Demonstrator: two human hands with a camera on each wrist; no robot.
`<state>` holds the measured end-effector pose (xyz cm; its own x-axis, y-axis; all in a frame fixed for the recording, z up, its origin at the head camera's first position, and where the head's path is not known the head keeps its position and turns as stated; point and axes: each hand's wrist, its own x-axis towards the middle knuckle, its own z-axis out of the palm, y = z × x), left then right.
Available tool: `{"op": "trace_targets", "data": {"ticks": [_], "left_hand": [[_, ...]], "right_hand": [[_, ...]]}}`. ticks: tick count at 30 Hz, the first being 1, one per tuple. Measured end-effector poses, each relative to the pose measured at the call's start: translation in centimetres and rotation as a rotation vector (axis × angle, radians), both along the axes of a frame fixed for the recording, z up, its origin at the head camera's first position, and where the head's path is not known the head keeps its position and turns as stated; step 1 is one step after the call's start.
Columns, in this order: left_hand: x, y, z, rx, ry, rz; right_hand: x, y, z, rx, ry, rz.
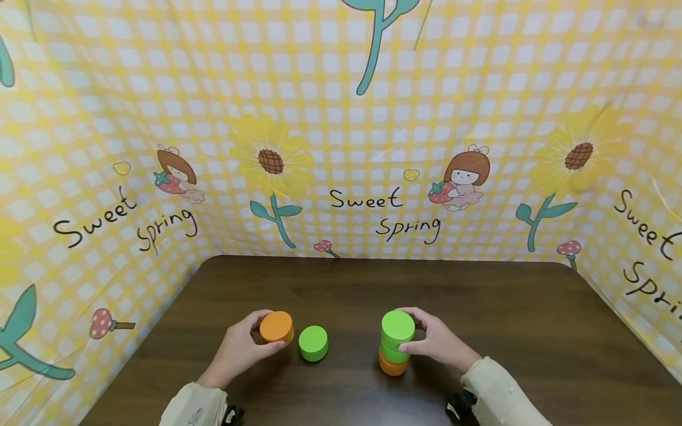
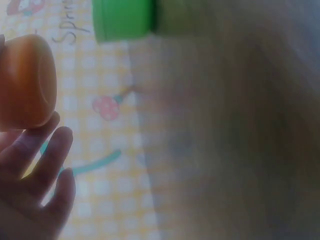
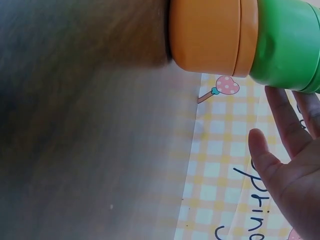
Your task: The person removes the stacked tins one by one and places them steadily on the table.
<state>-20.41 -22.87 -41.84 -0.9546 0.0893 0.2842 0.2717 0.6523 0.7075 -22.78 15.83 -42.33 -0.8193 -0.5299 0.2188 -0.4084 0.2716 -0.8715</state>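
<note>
My left hand [image 1: 241, 348] grips a small round orange jar [image 1: 276, 326] between thumb and fingers. In the left wrist view the jar's rounded base shows apart from the tabletop. Just right of it, a lone green jar [image 1: 313, 343] stands on the table. Farther right rises a stack: an orange jar [image 1: 392, 366] at the bottom, a green jar [image 1: 393, 353] on it, and another green jar [image 1: 398, 325] on top. My right hand [image 1: 438, 338] holds the top green jar from the right side. In the right wrist view, a seam rings the bottom orange jar [image 3: 212, 35].
The dark brown wooden table [image 1: 341, 290] spreads under both hands. A yellow-checked cloth [image 1: 341, 136] with flowers and lettering surrounds its back and sides. Black straps with wrist cameras show below the sleeves.
</note>
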Motion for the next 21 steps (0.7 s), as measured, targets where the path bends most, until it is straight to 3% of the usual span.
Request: {"op": "trace_targets", "data": {"ticks": [10,21], "left_hand": [[1.8,-3.0,0.0,-0.074,0.060,0.066],[1.1,-3.3,-0.8,-0.084,0.013,0.079]], "right_hand": [[0.0,0.1,-0.5,-0.008,0.008,-0.003],[-0.3,0.1,-0.5,0.035,-0.006,-0.022]]}}
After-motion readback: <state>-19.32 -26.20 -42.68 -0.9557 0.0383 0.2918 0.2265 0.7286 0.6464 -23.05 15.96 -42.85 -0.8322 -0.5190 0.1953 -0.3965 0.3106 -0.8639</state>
